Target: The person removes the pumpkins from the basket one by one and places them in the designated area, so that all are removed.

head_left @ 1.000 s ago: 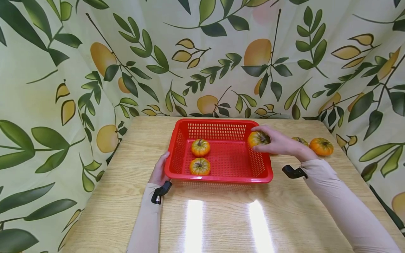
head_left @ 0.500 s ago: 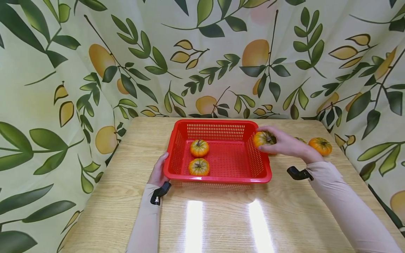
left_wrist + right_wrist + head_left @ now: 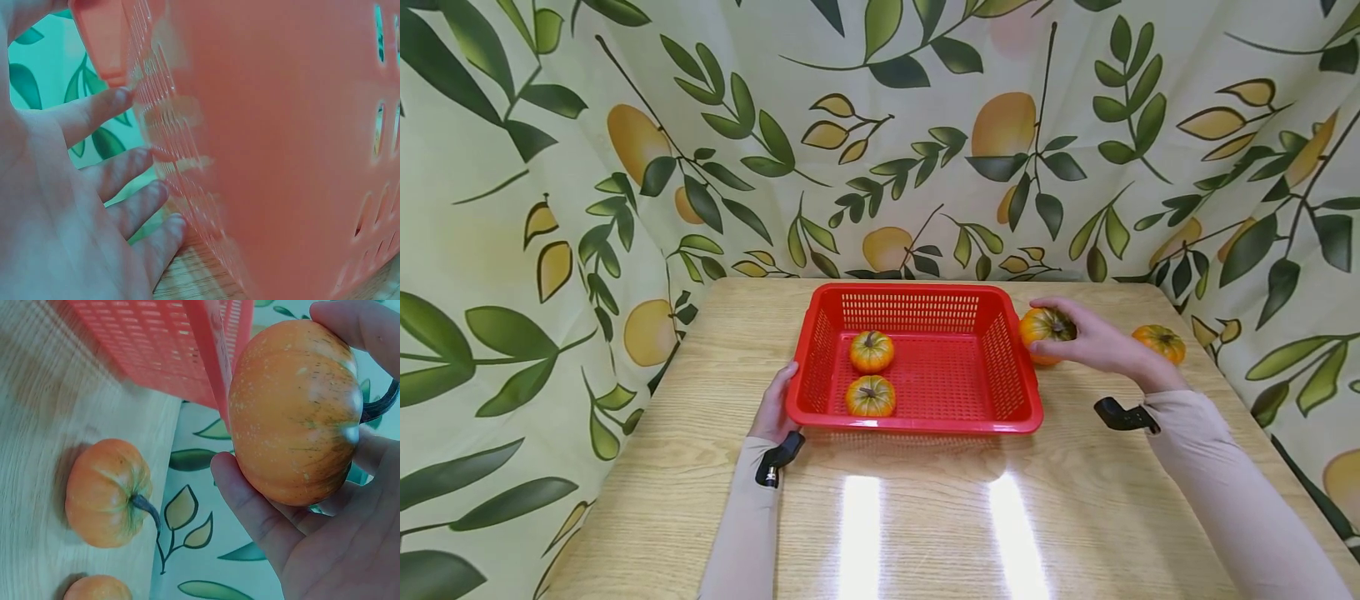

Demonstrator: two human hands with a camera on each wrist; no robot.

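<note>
The right hand (image 3: 1101, 342) has carried its pumpkin (image 3: 1043, 329) out past the basket's (image 3: 917, 421) right wall, fingers curled round it above the table (image 3: 925, 517); the left hand (image 3: 775, 408), fingers straight, steadies the basket's left side.

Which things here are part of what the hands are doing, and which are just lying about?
In hand:
- held pumpkin, gripped by the right hand just outside the basket
- red basket, steadied by the left hand
- two pumpkins in the basket
- pumpkins on the table, at least two by the right wrist view

Lying about:
- wooden table
- leaf-print curtain
</note>
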